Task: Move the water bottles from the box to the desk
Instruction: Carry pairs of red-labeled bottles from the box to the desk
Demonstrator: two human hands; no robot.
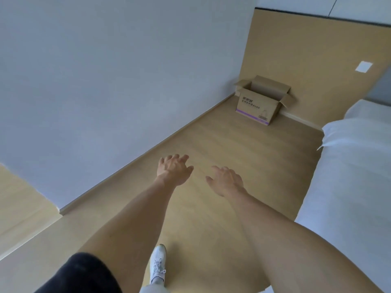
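An open cardboard box (257, 105) with purple print stands on the wooden floor in the far corner, its flaps spread. Its inside is hidden from here, and no water bottles show. My left hand (174, 169) and my right hand (227, 180) reach forward side by side over the floor, well short of the box. Both have relaxed, spread fingers and hold nothing.
A bed with white bedding (355, 176) fills the right side. A pale wall (105, 81) runs along the left, and a wooden panel (306, 56) backs the box. A light wooden surface (19, 204) shows at lower left. My white shoe (157, 265) is on the floor.
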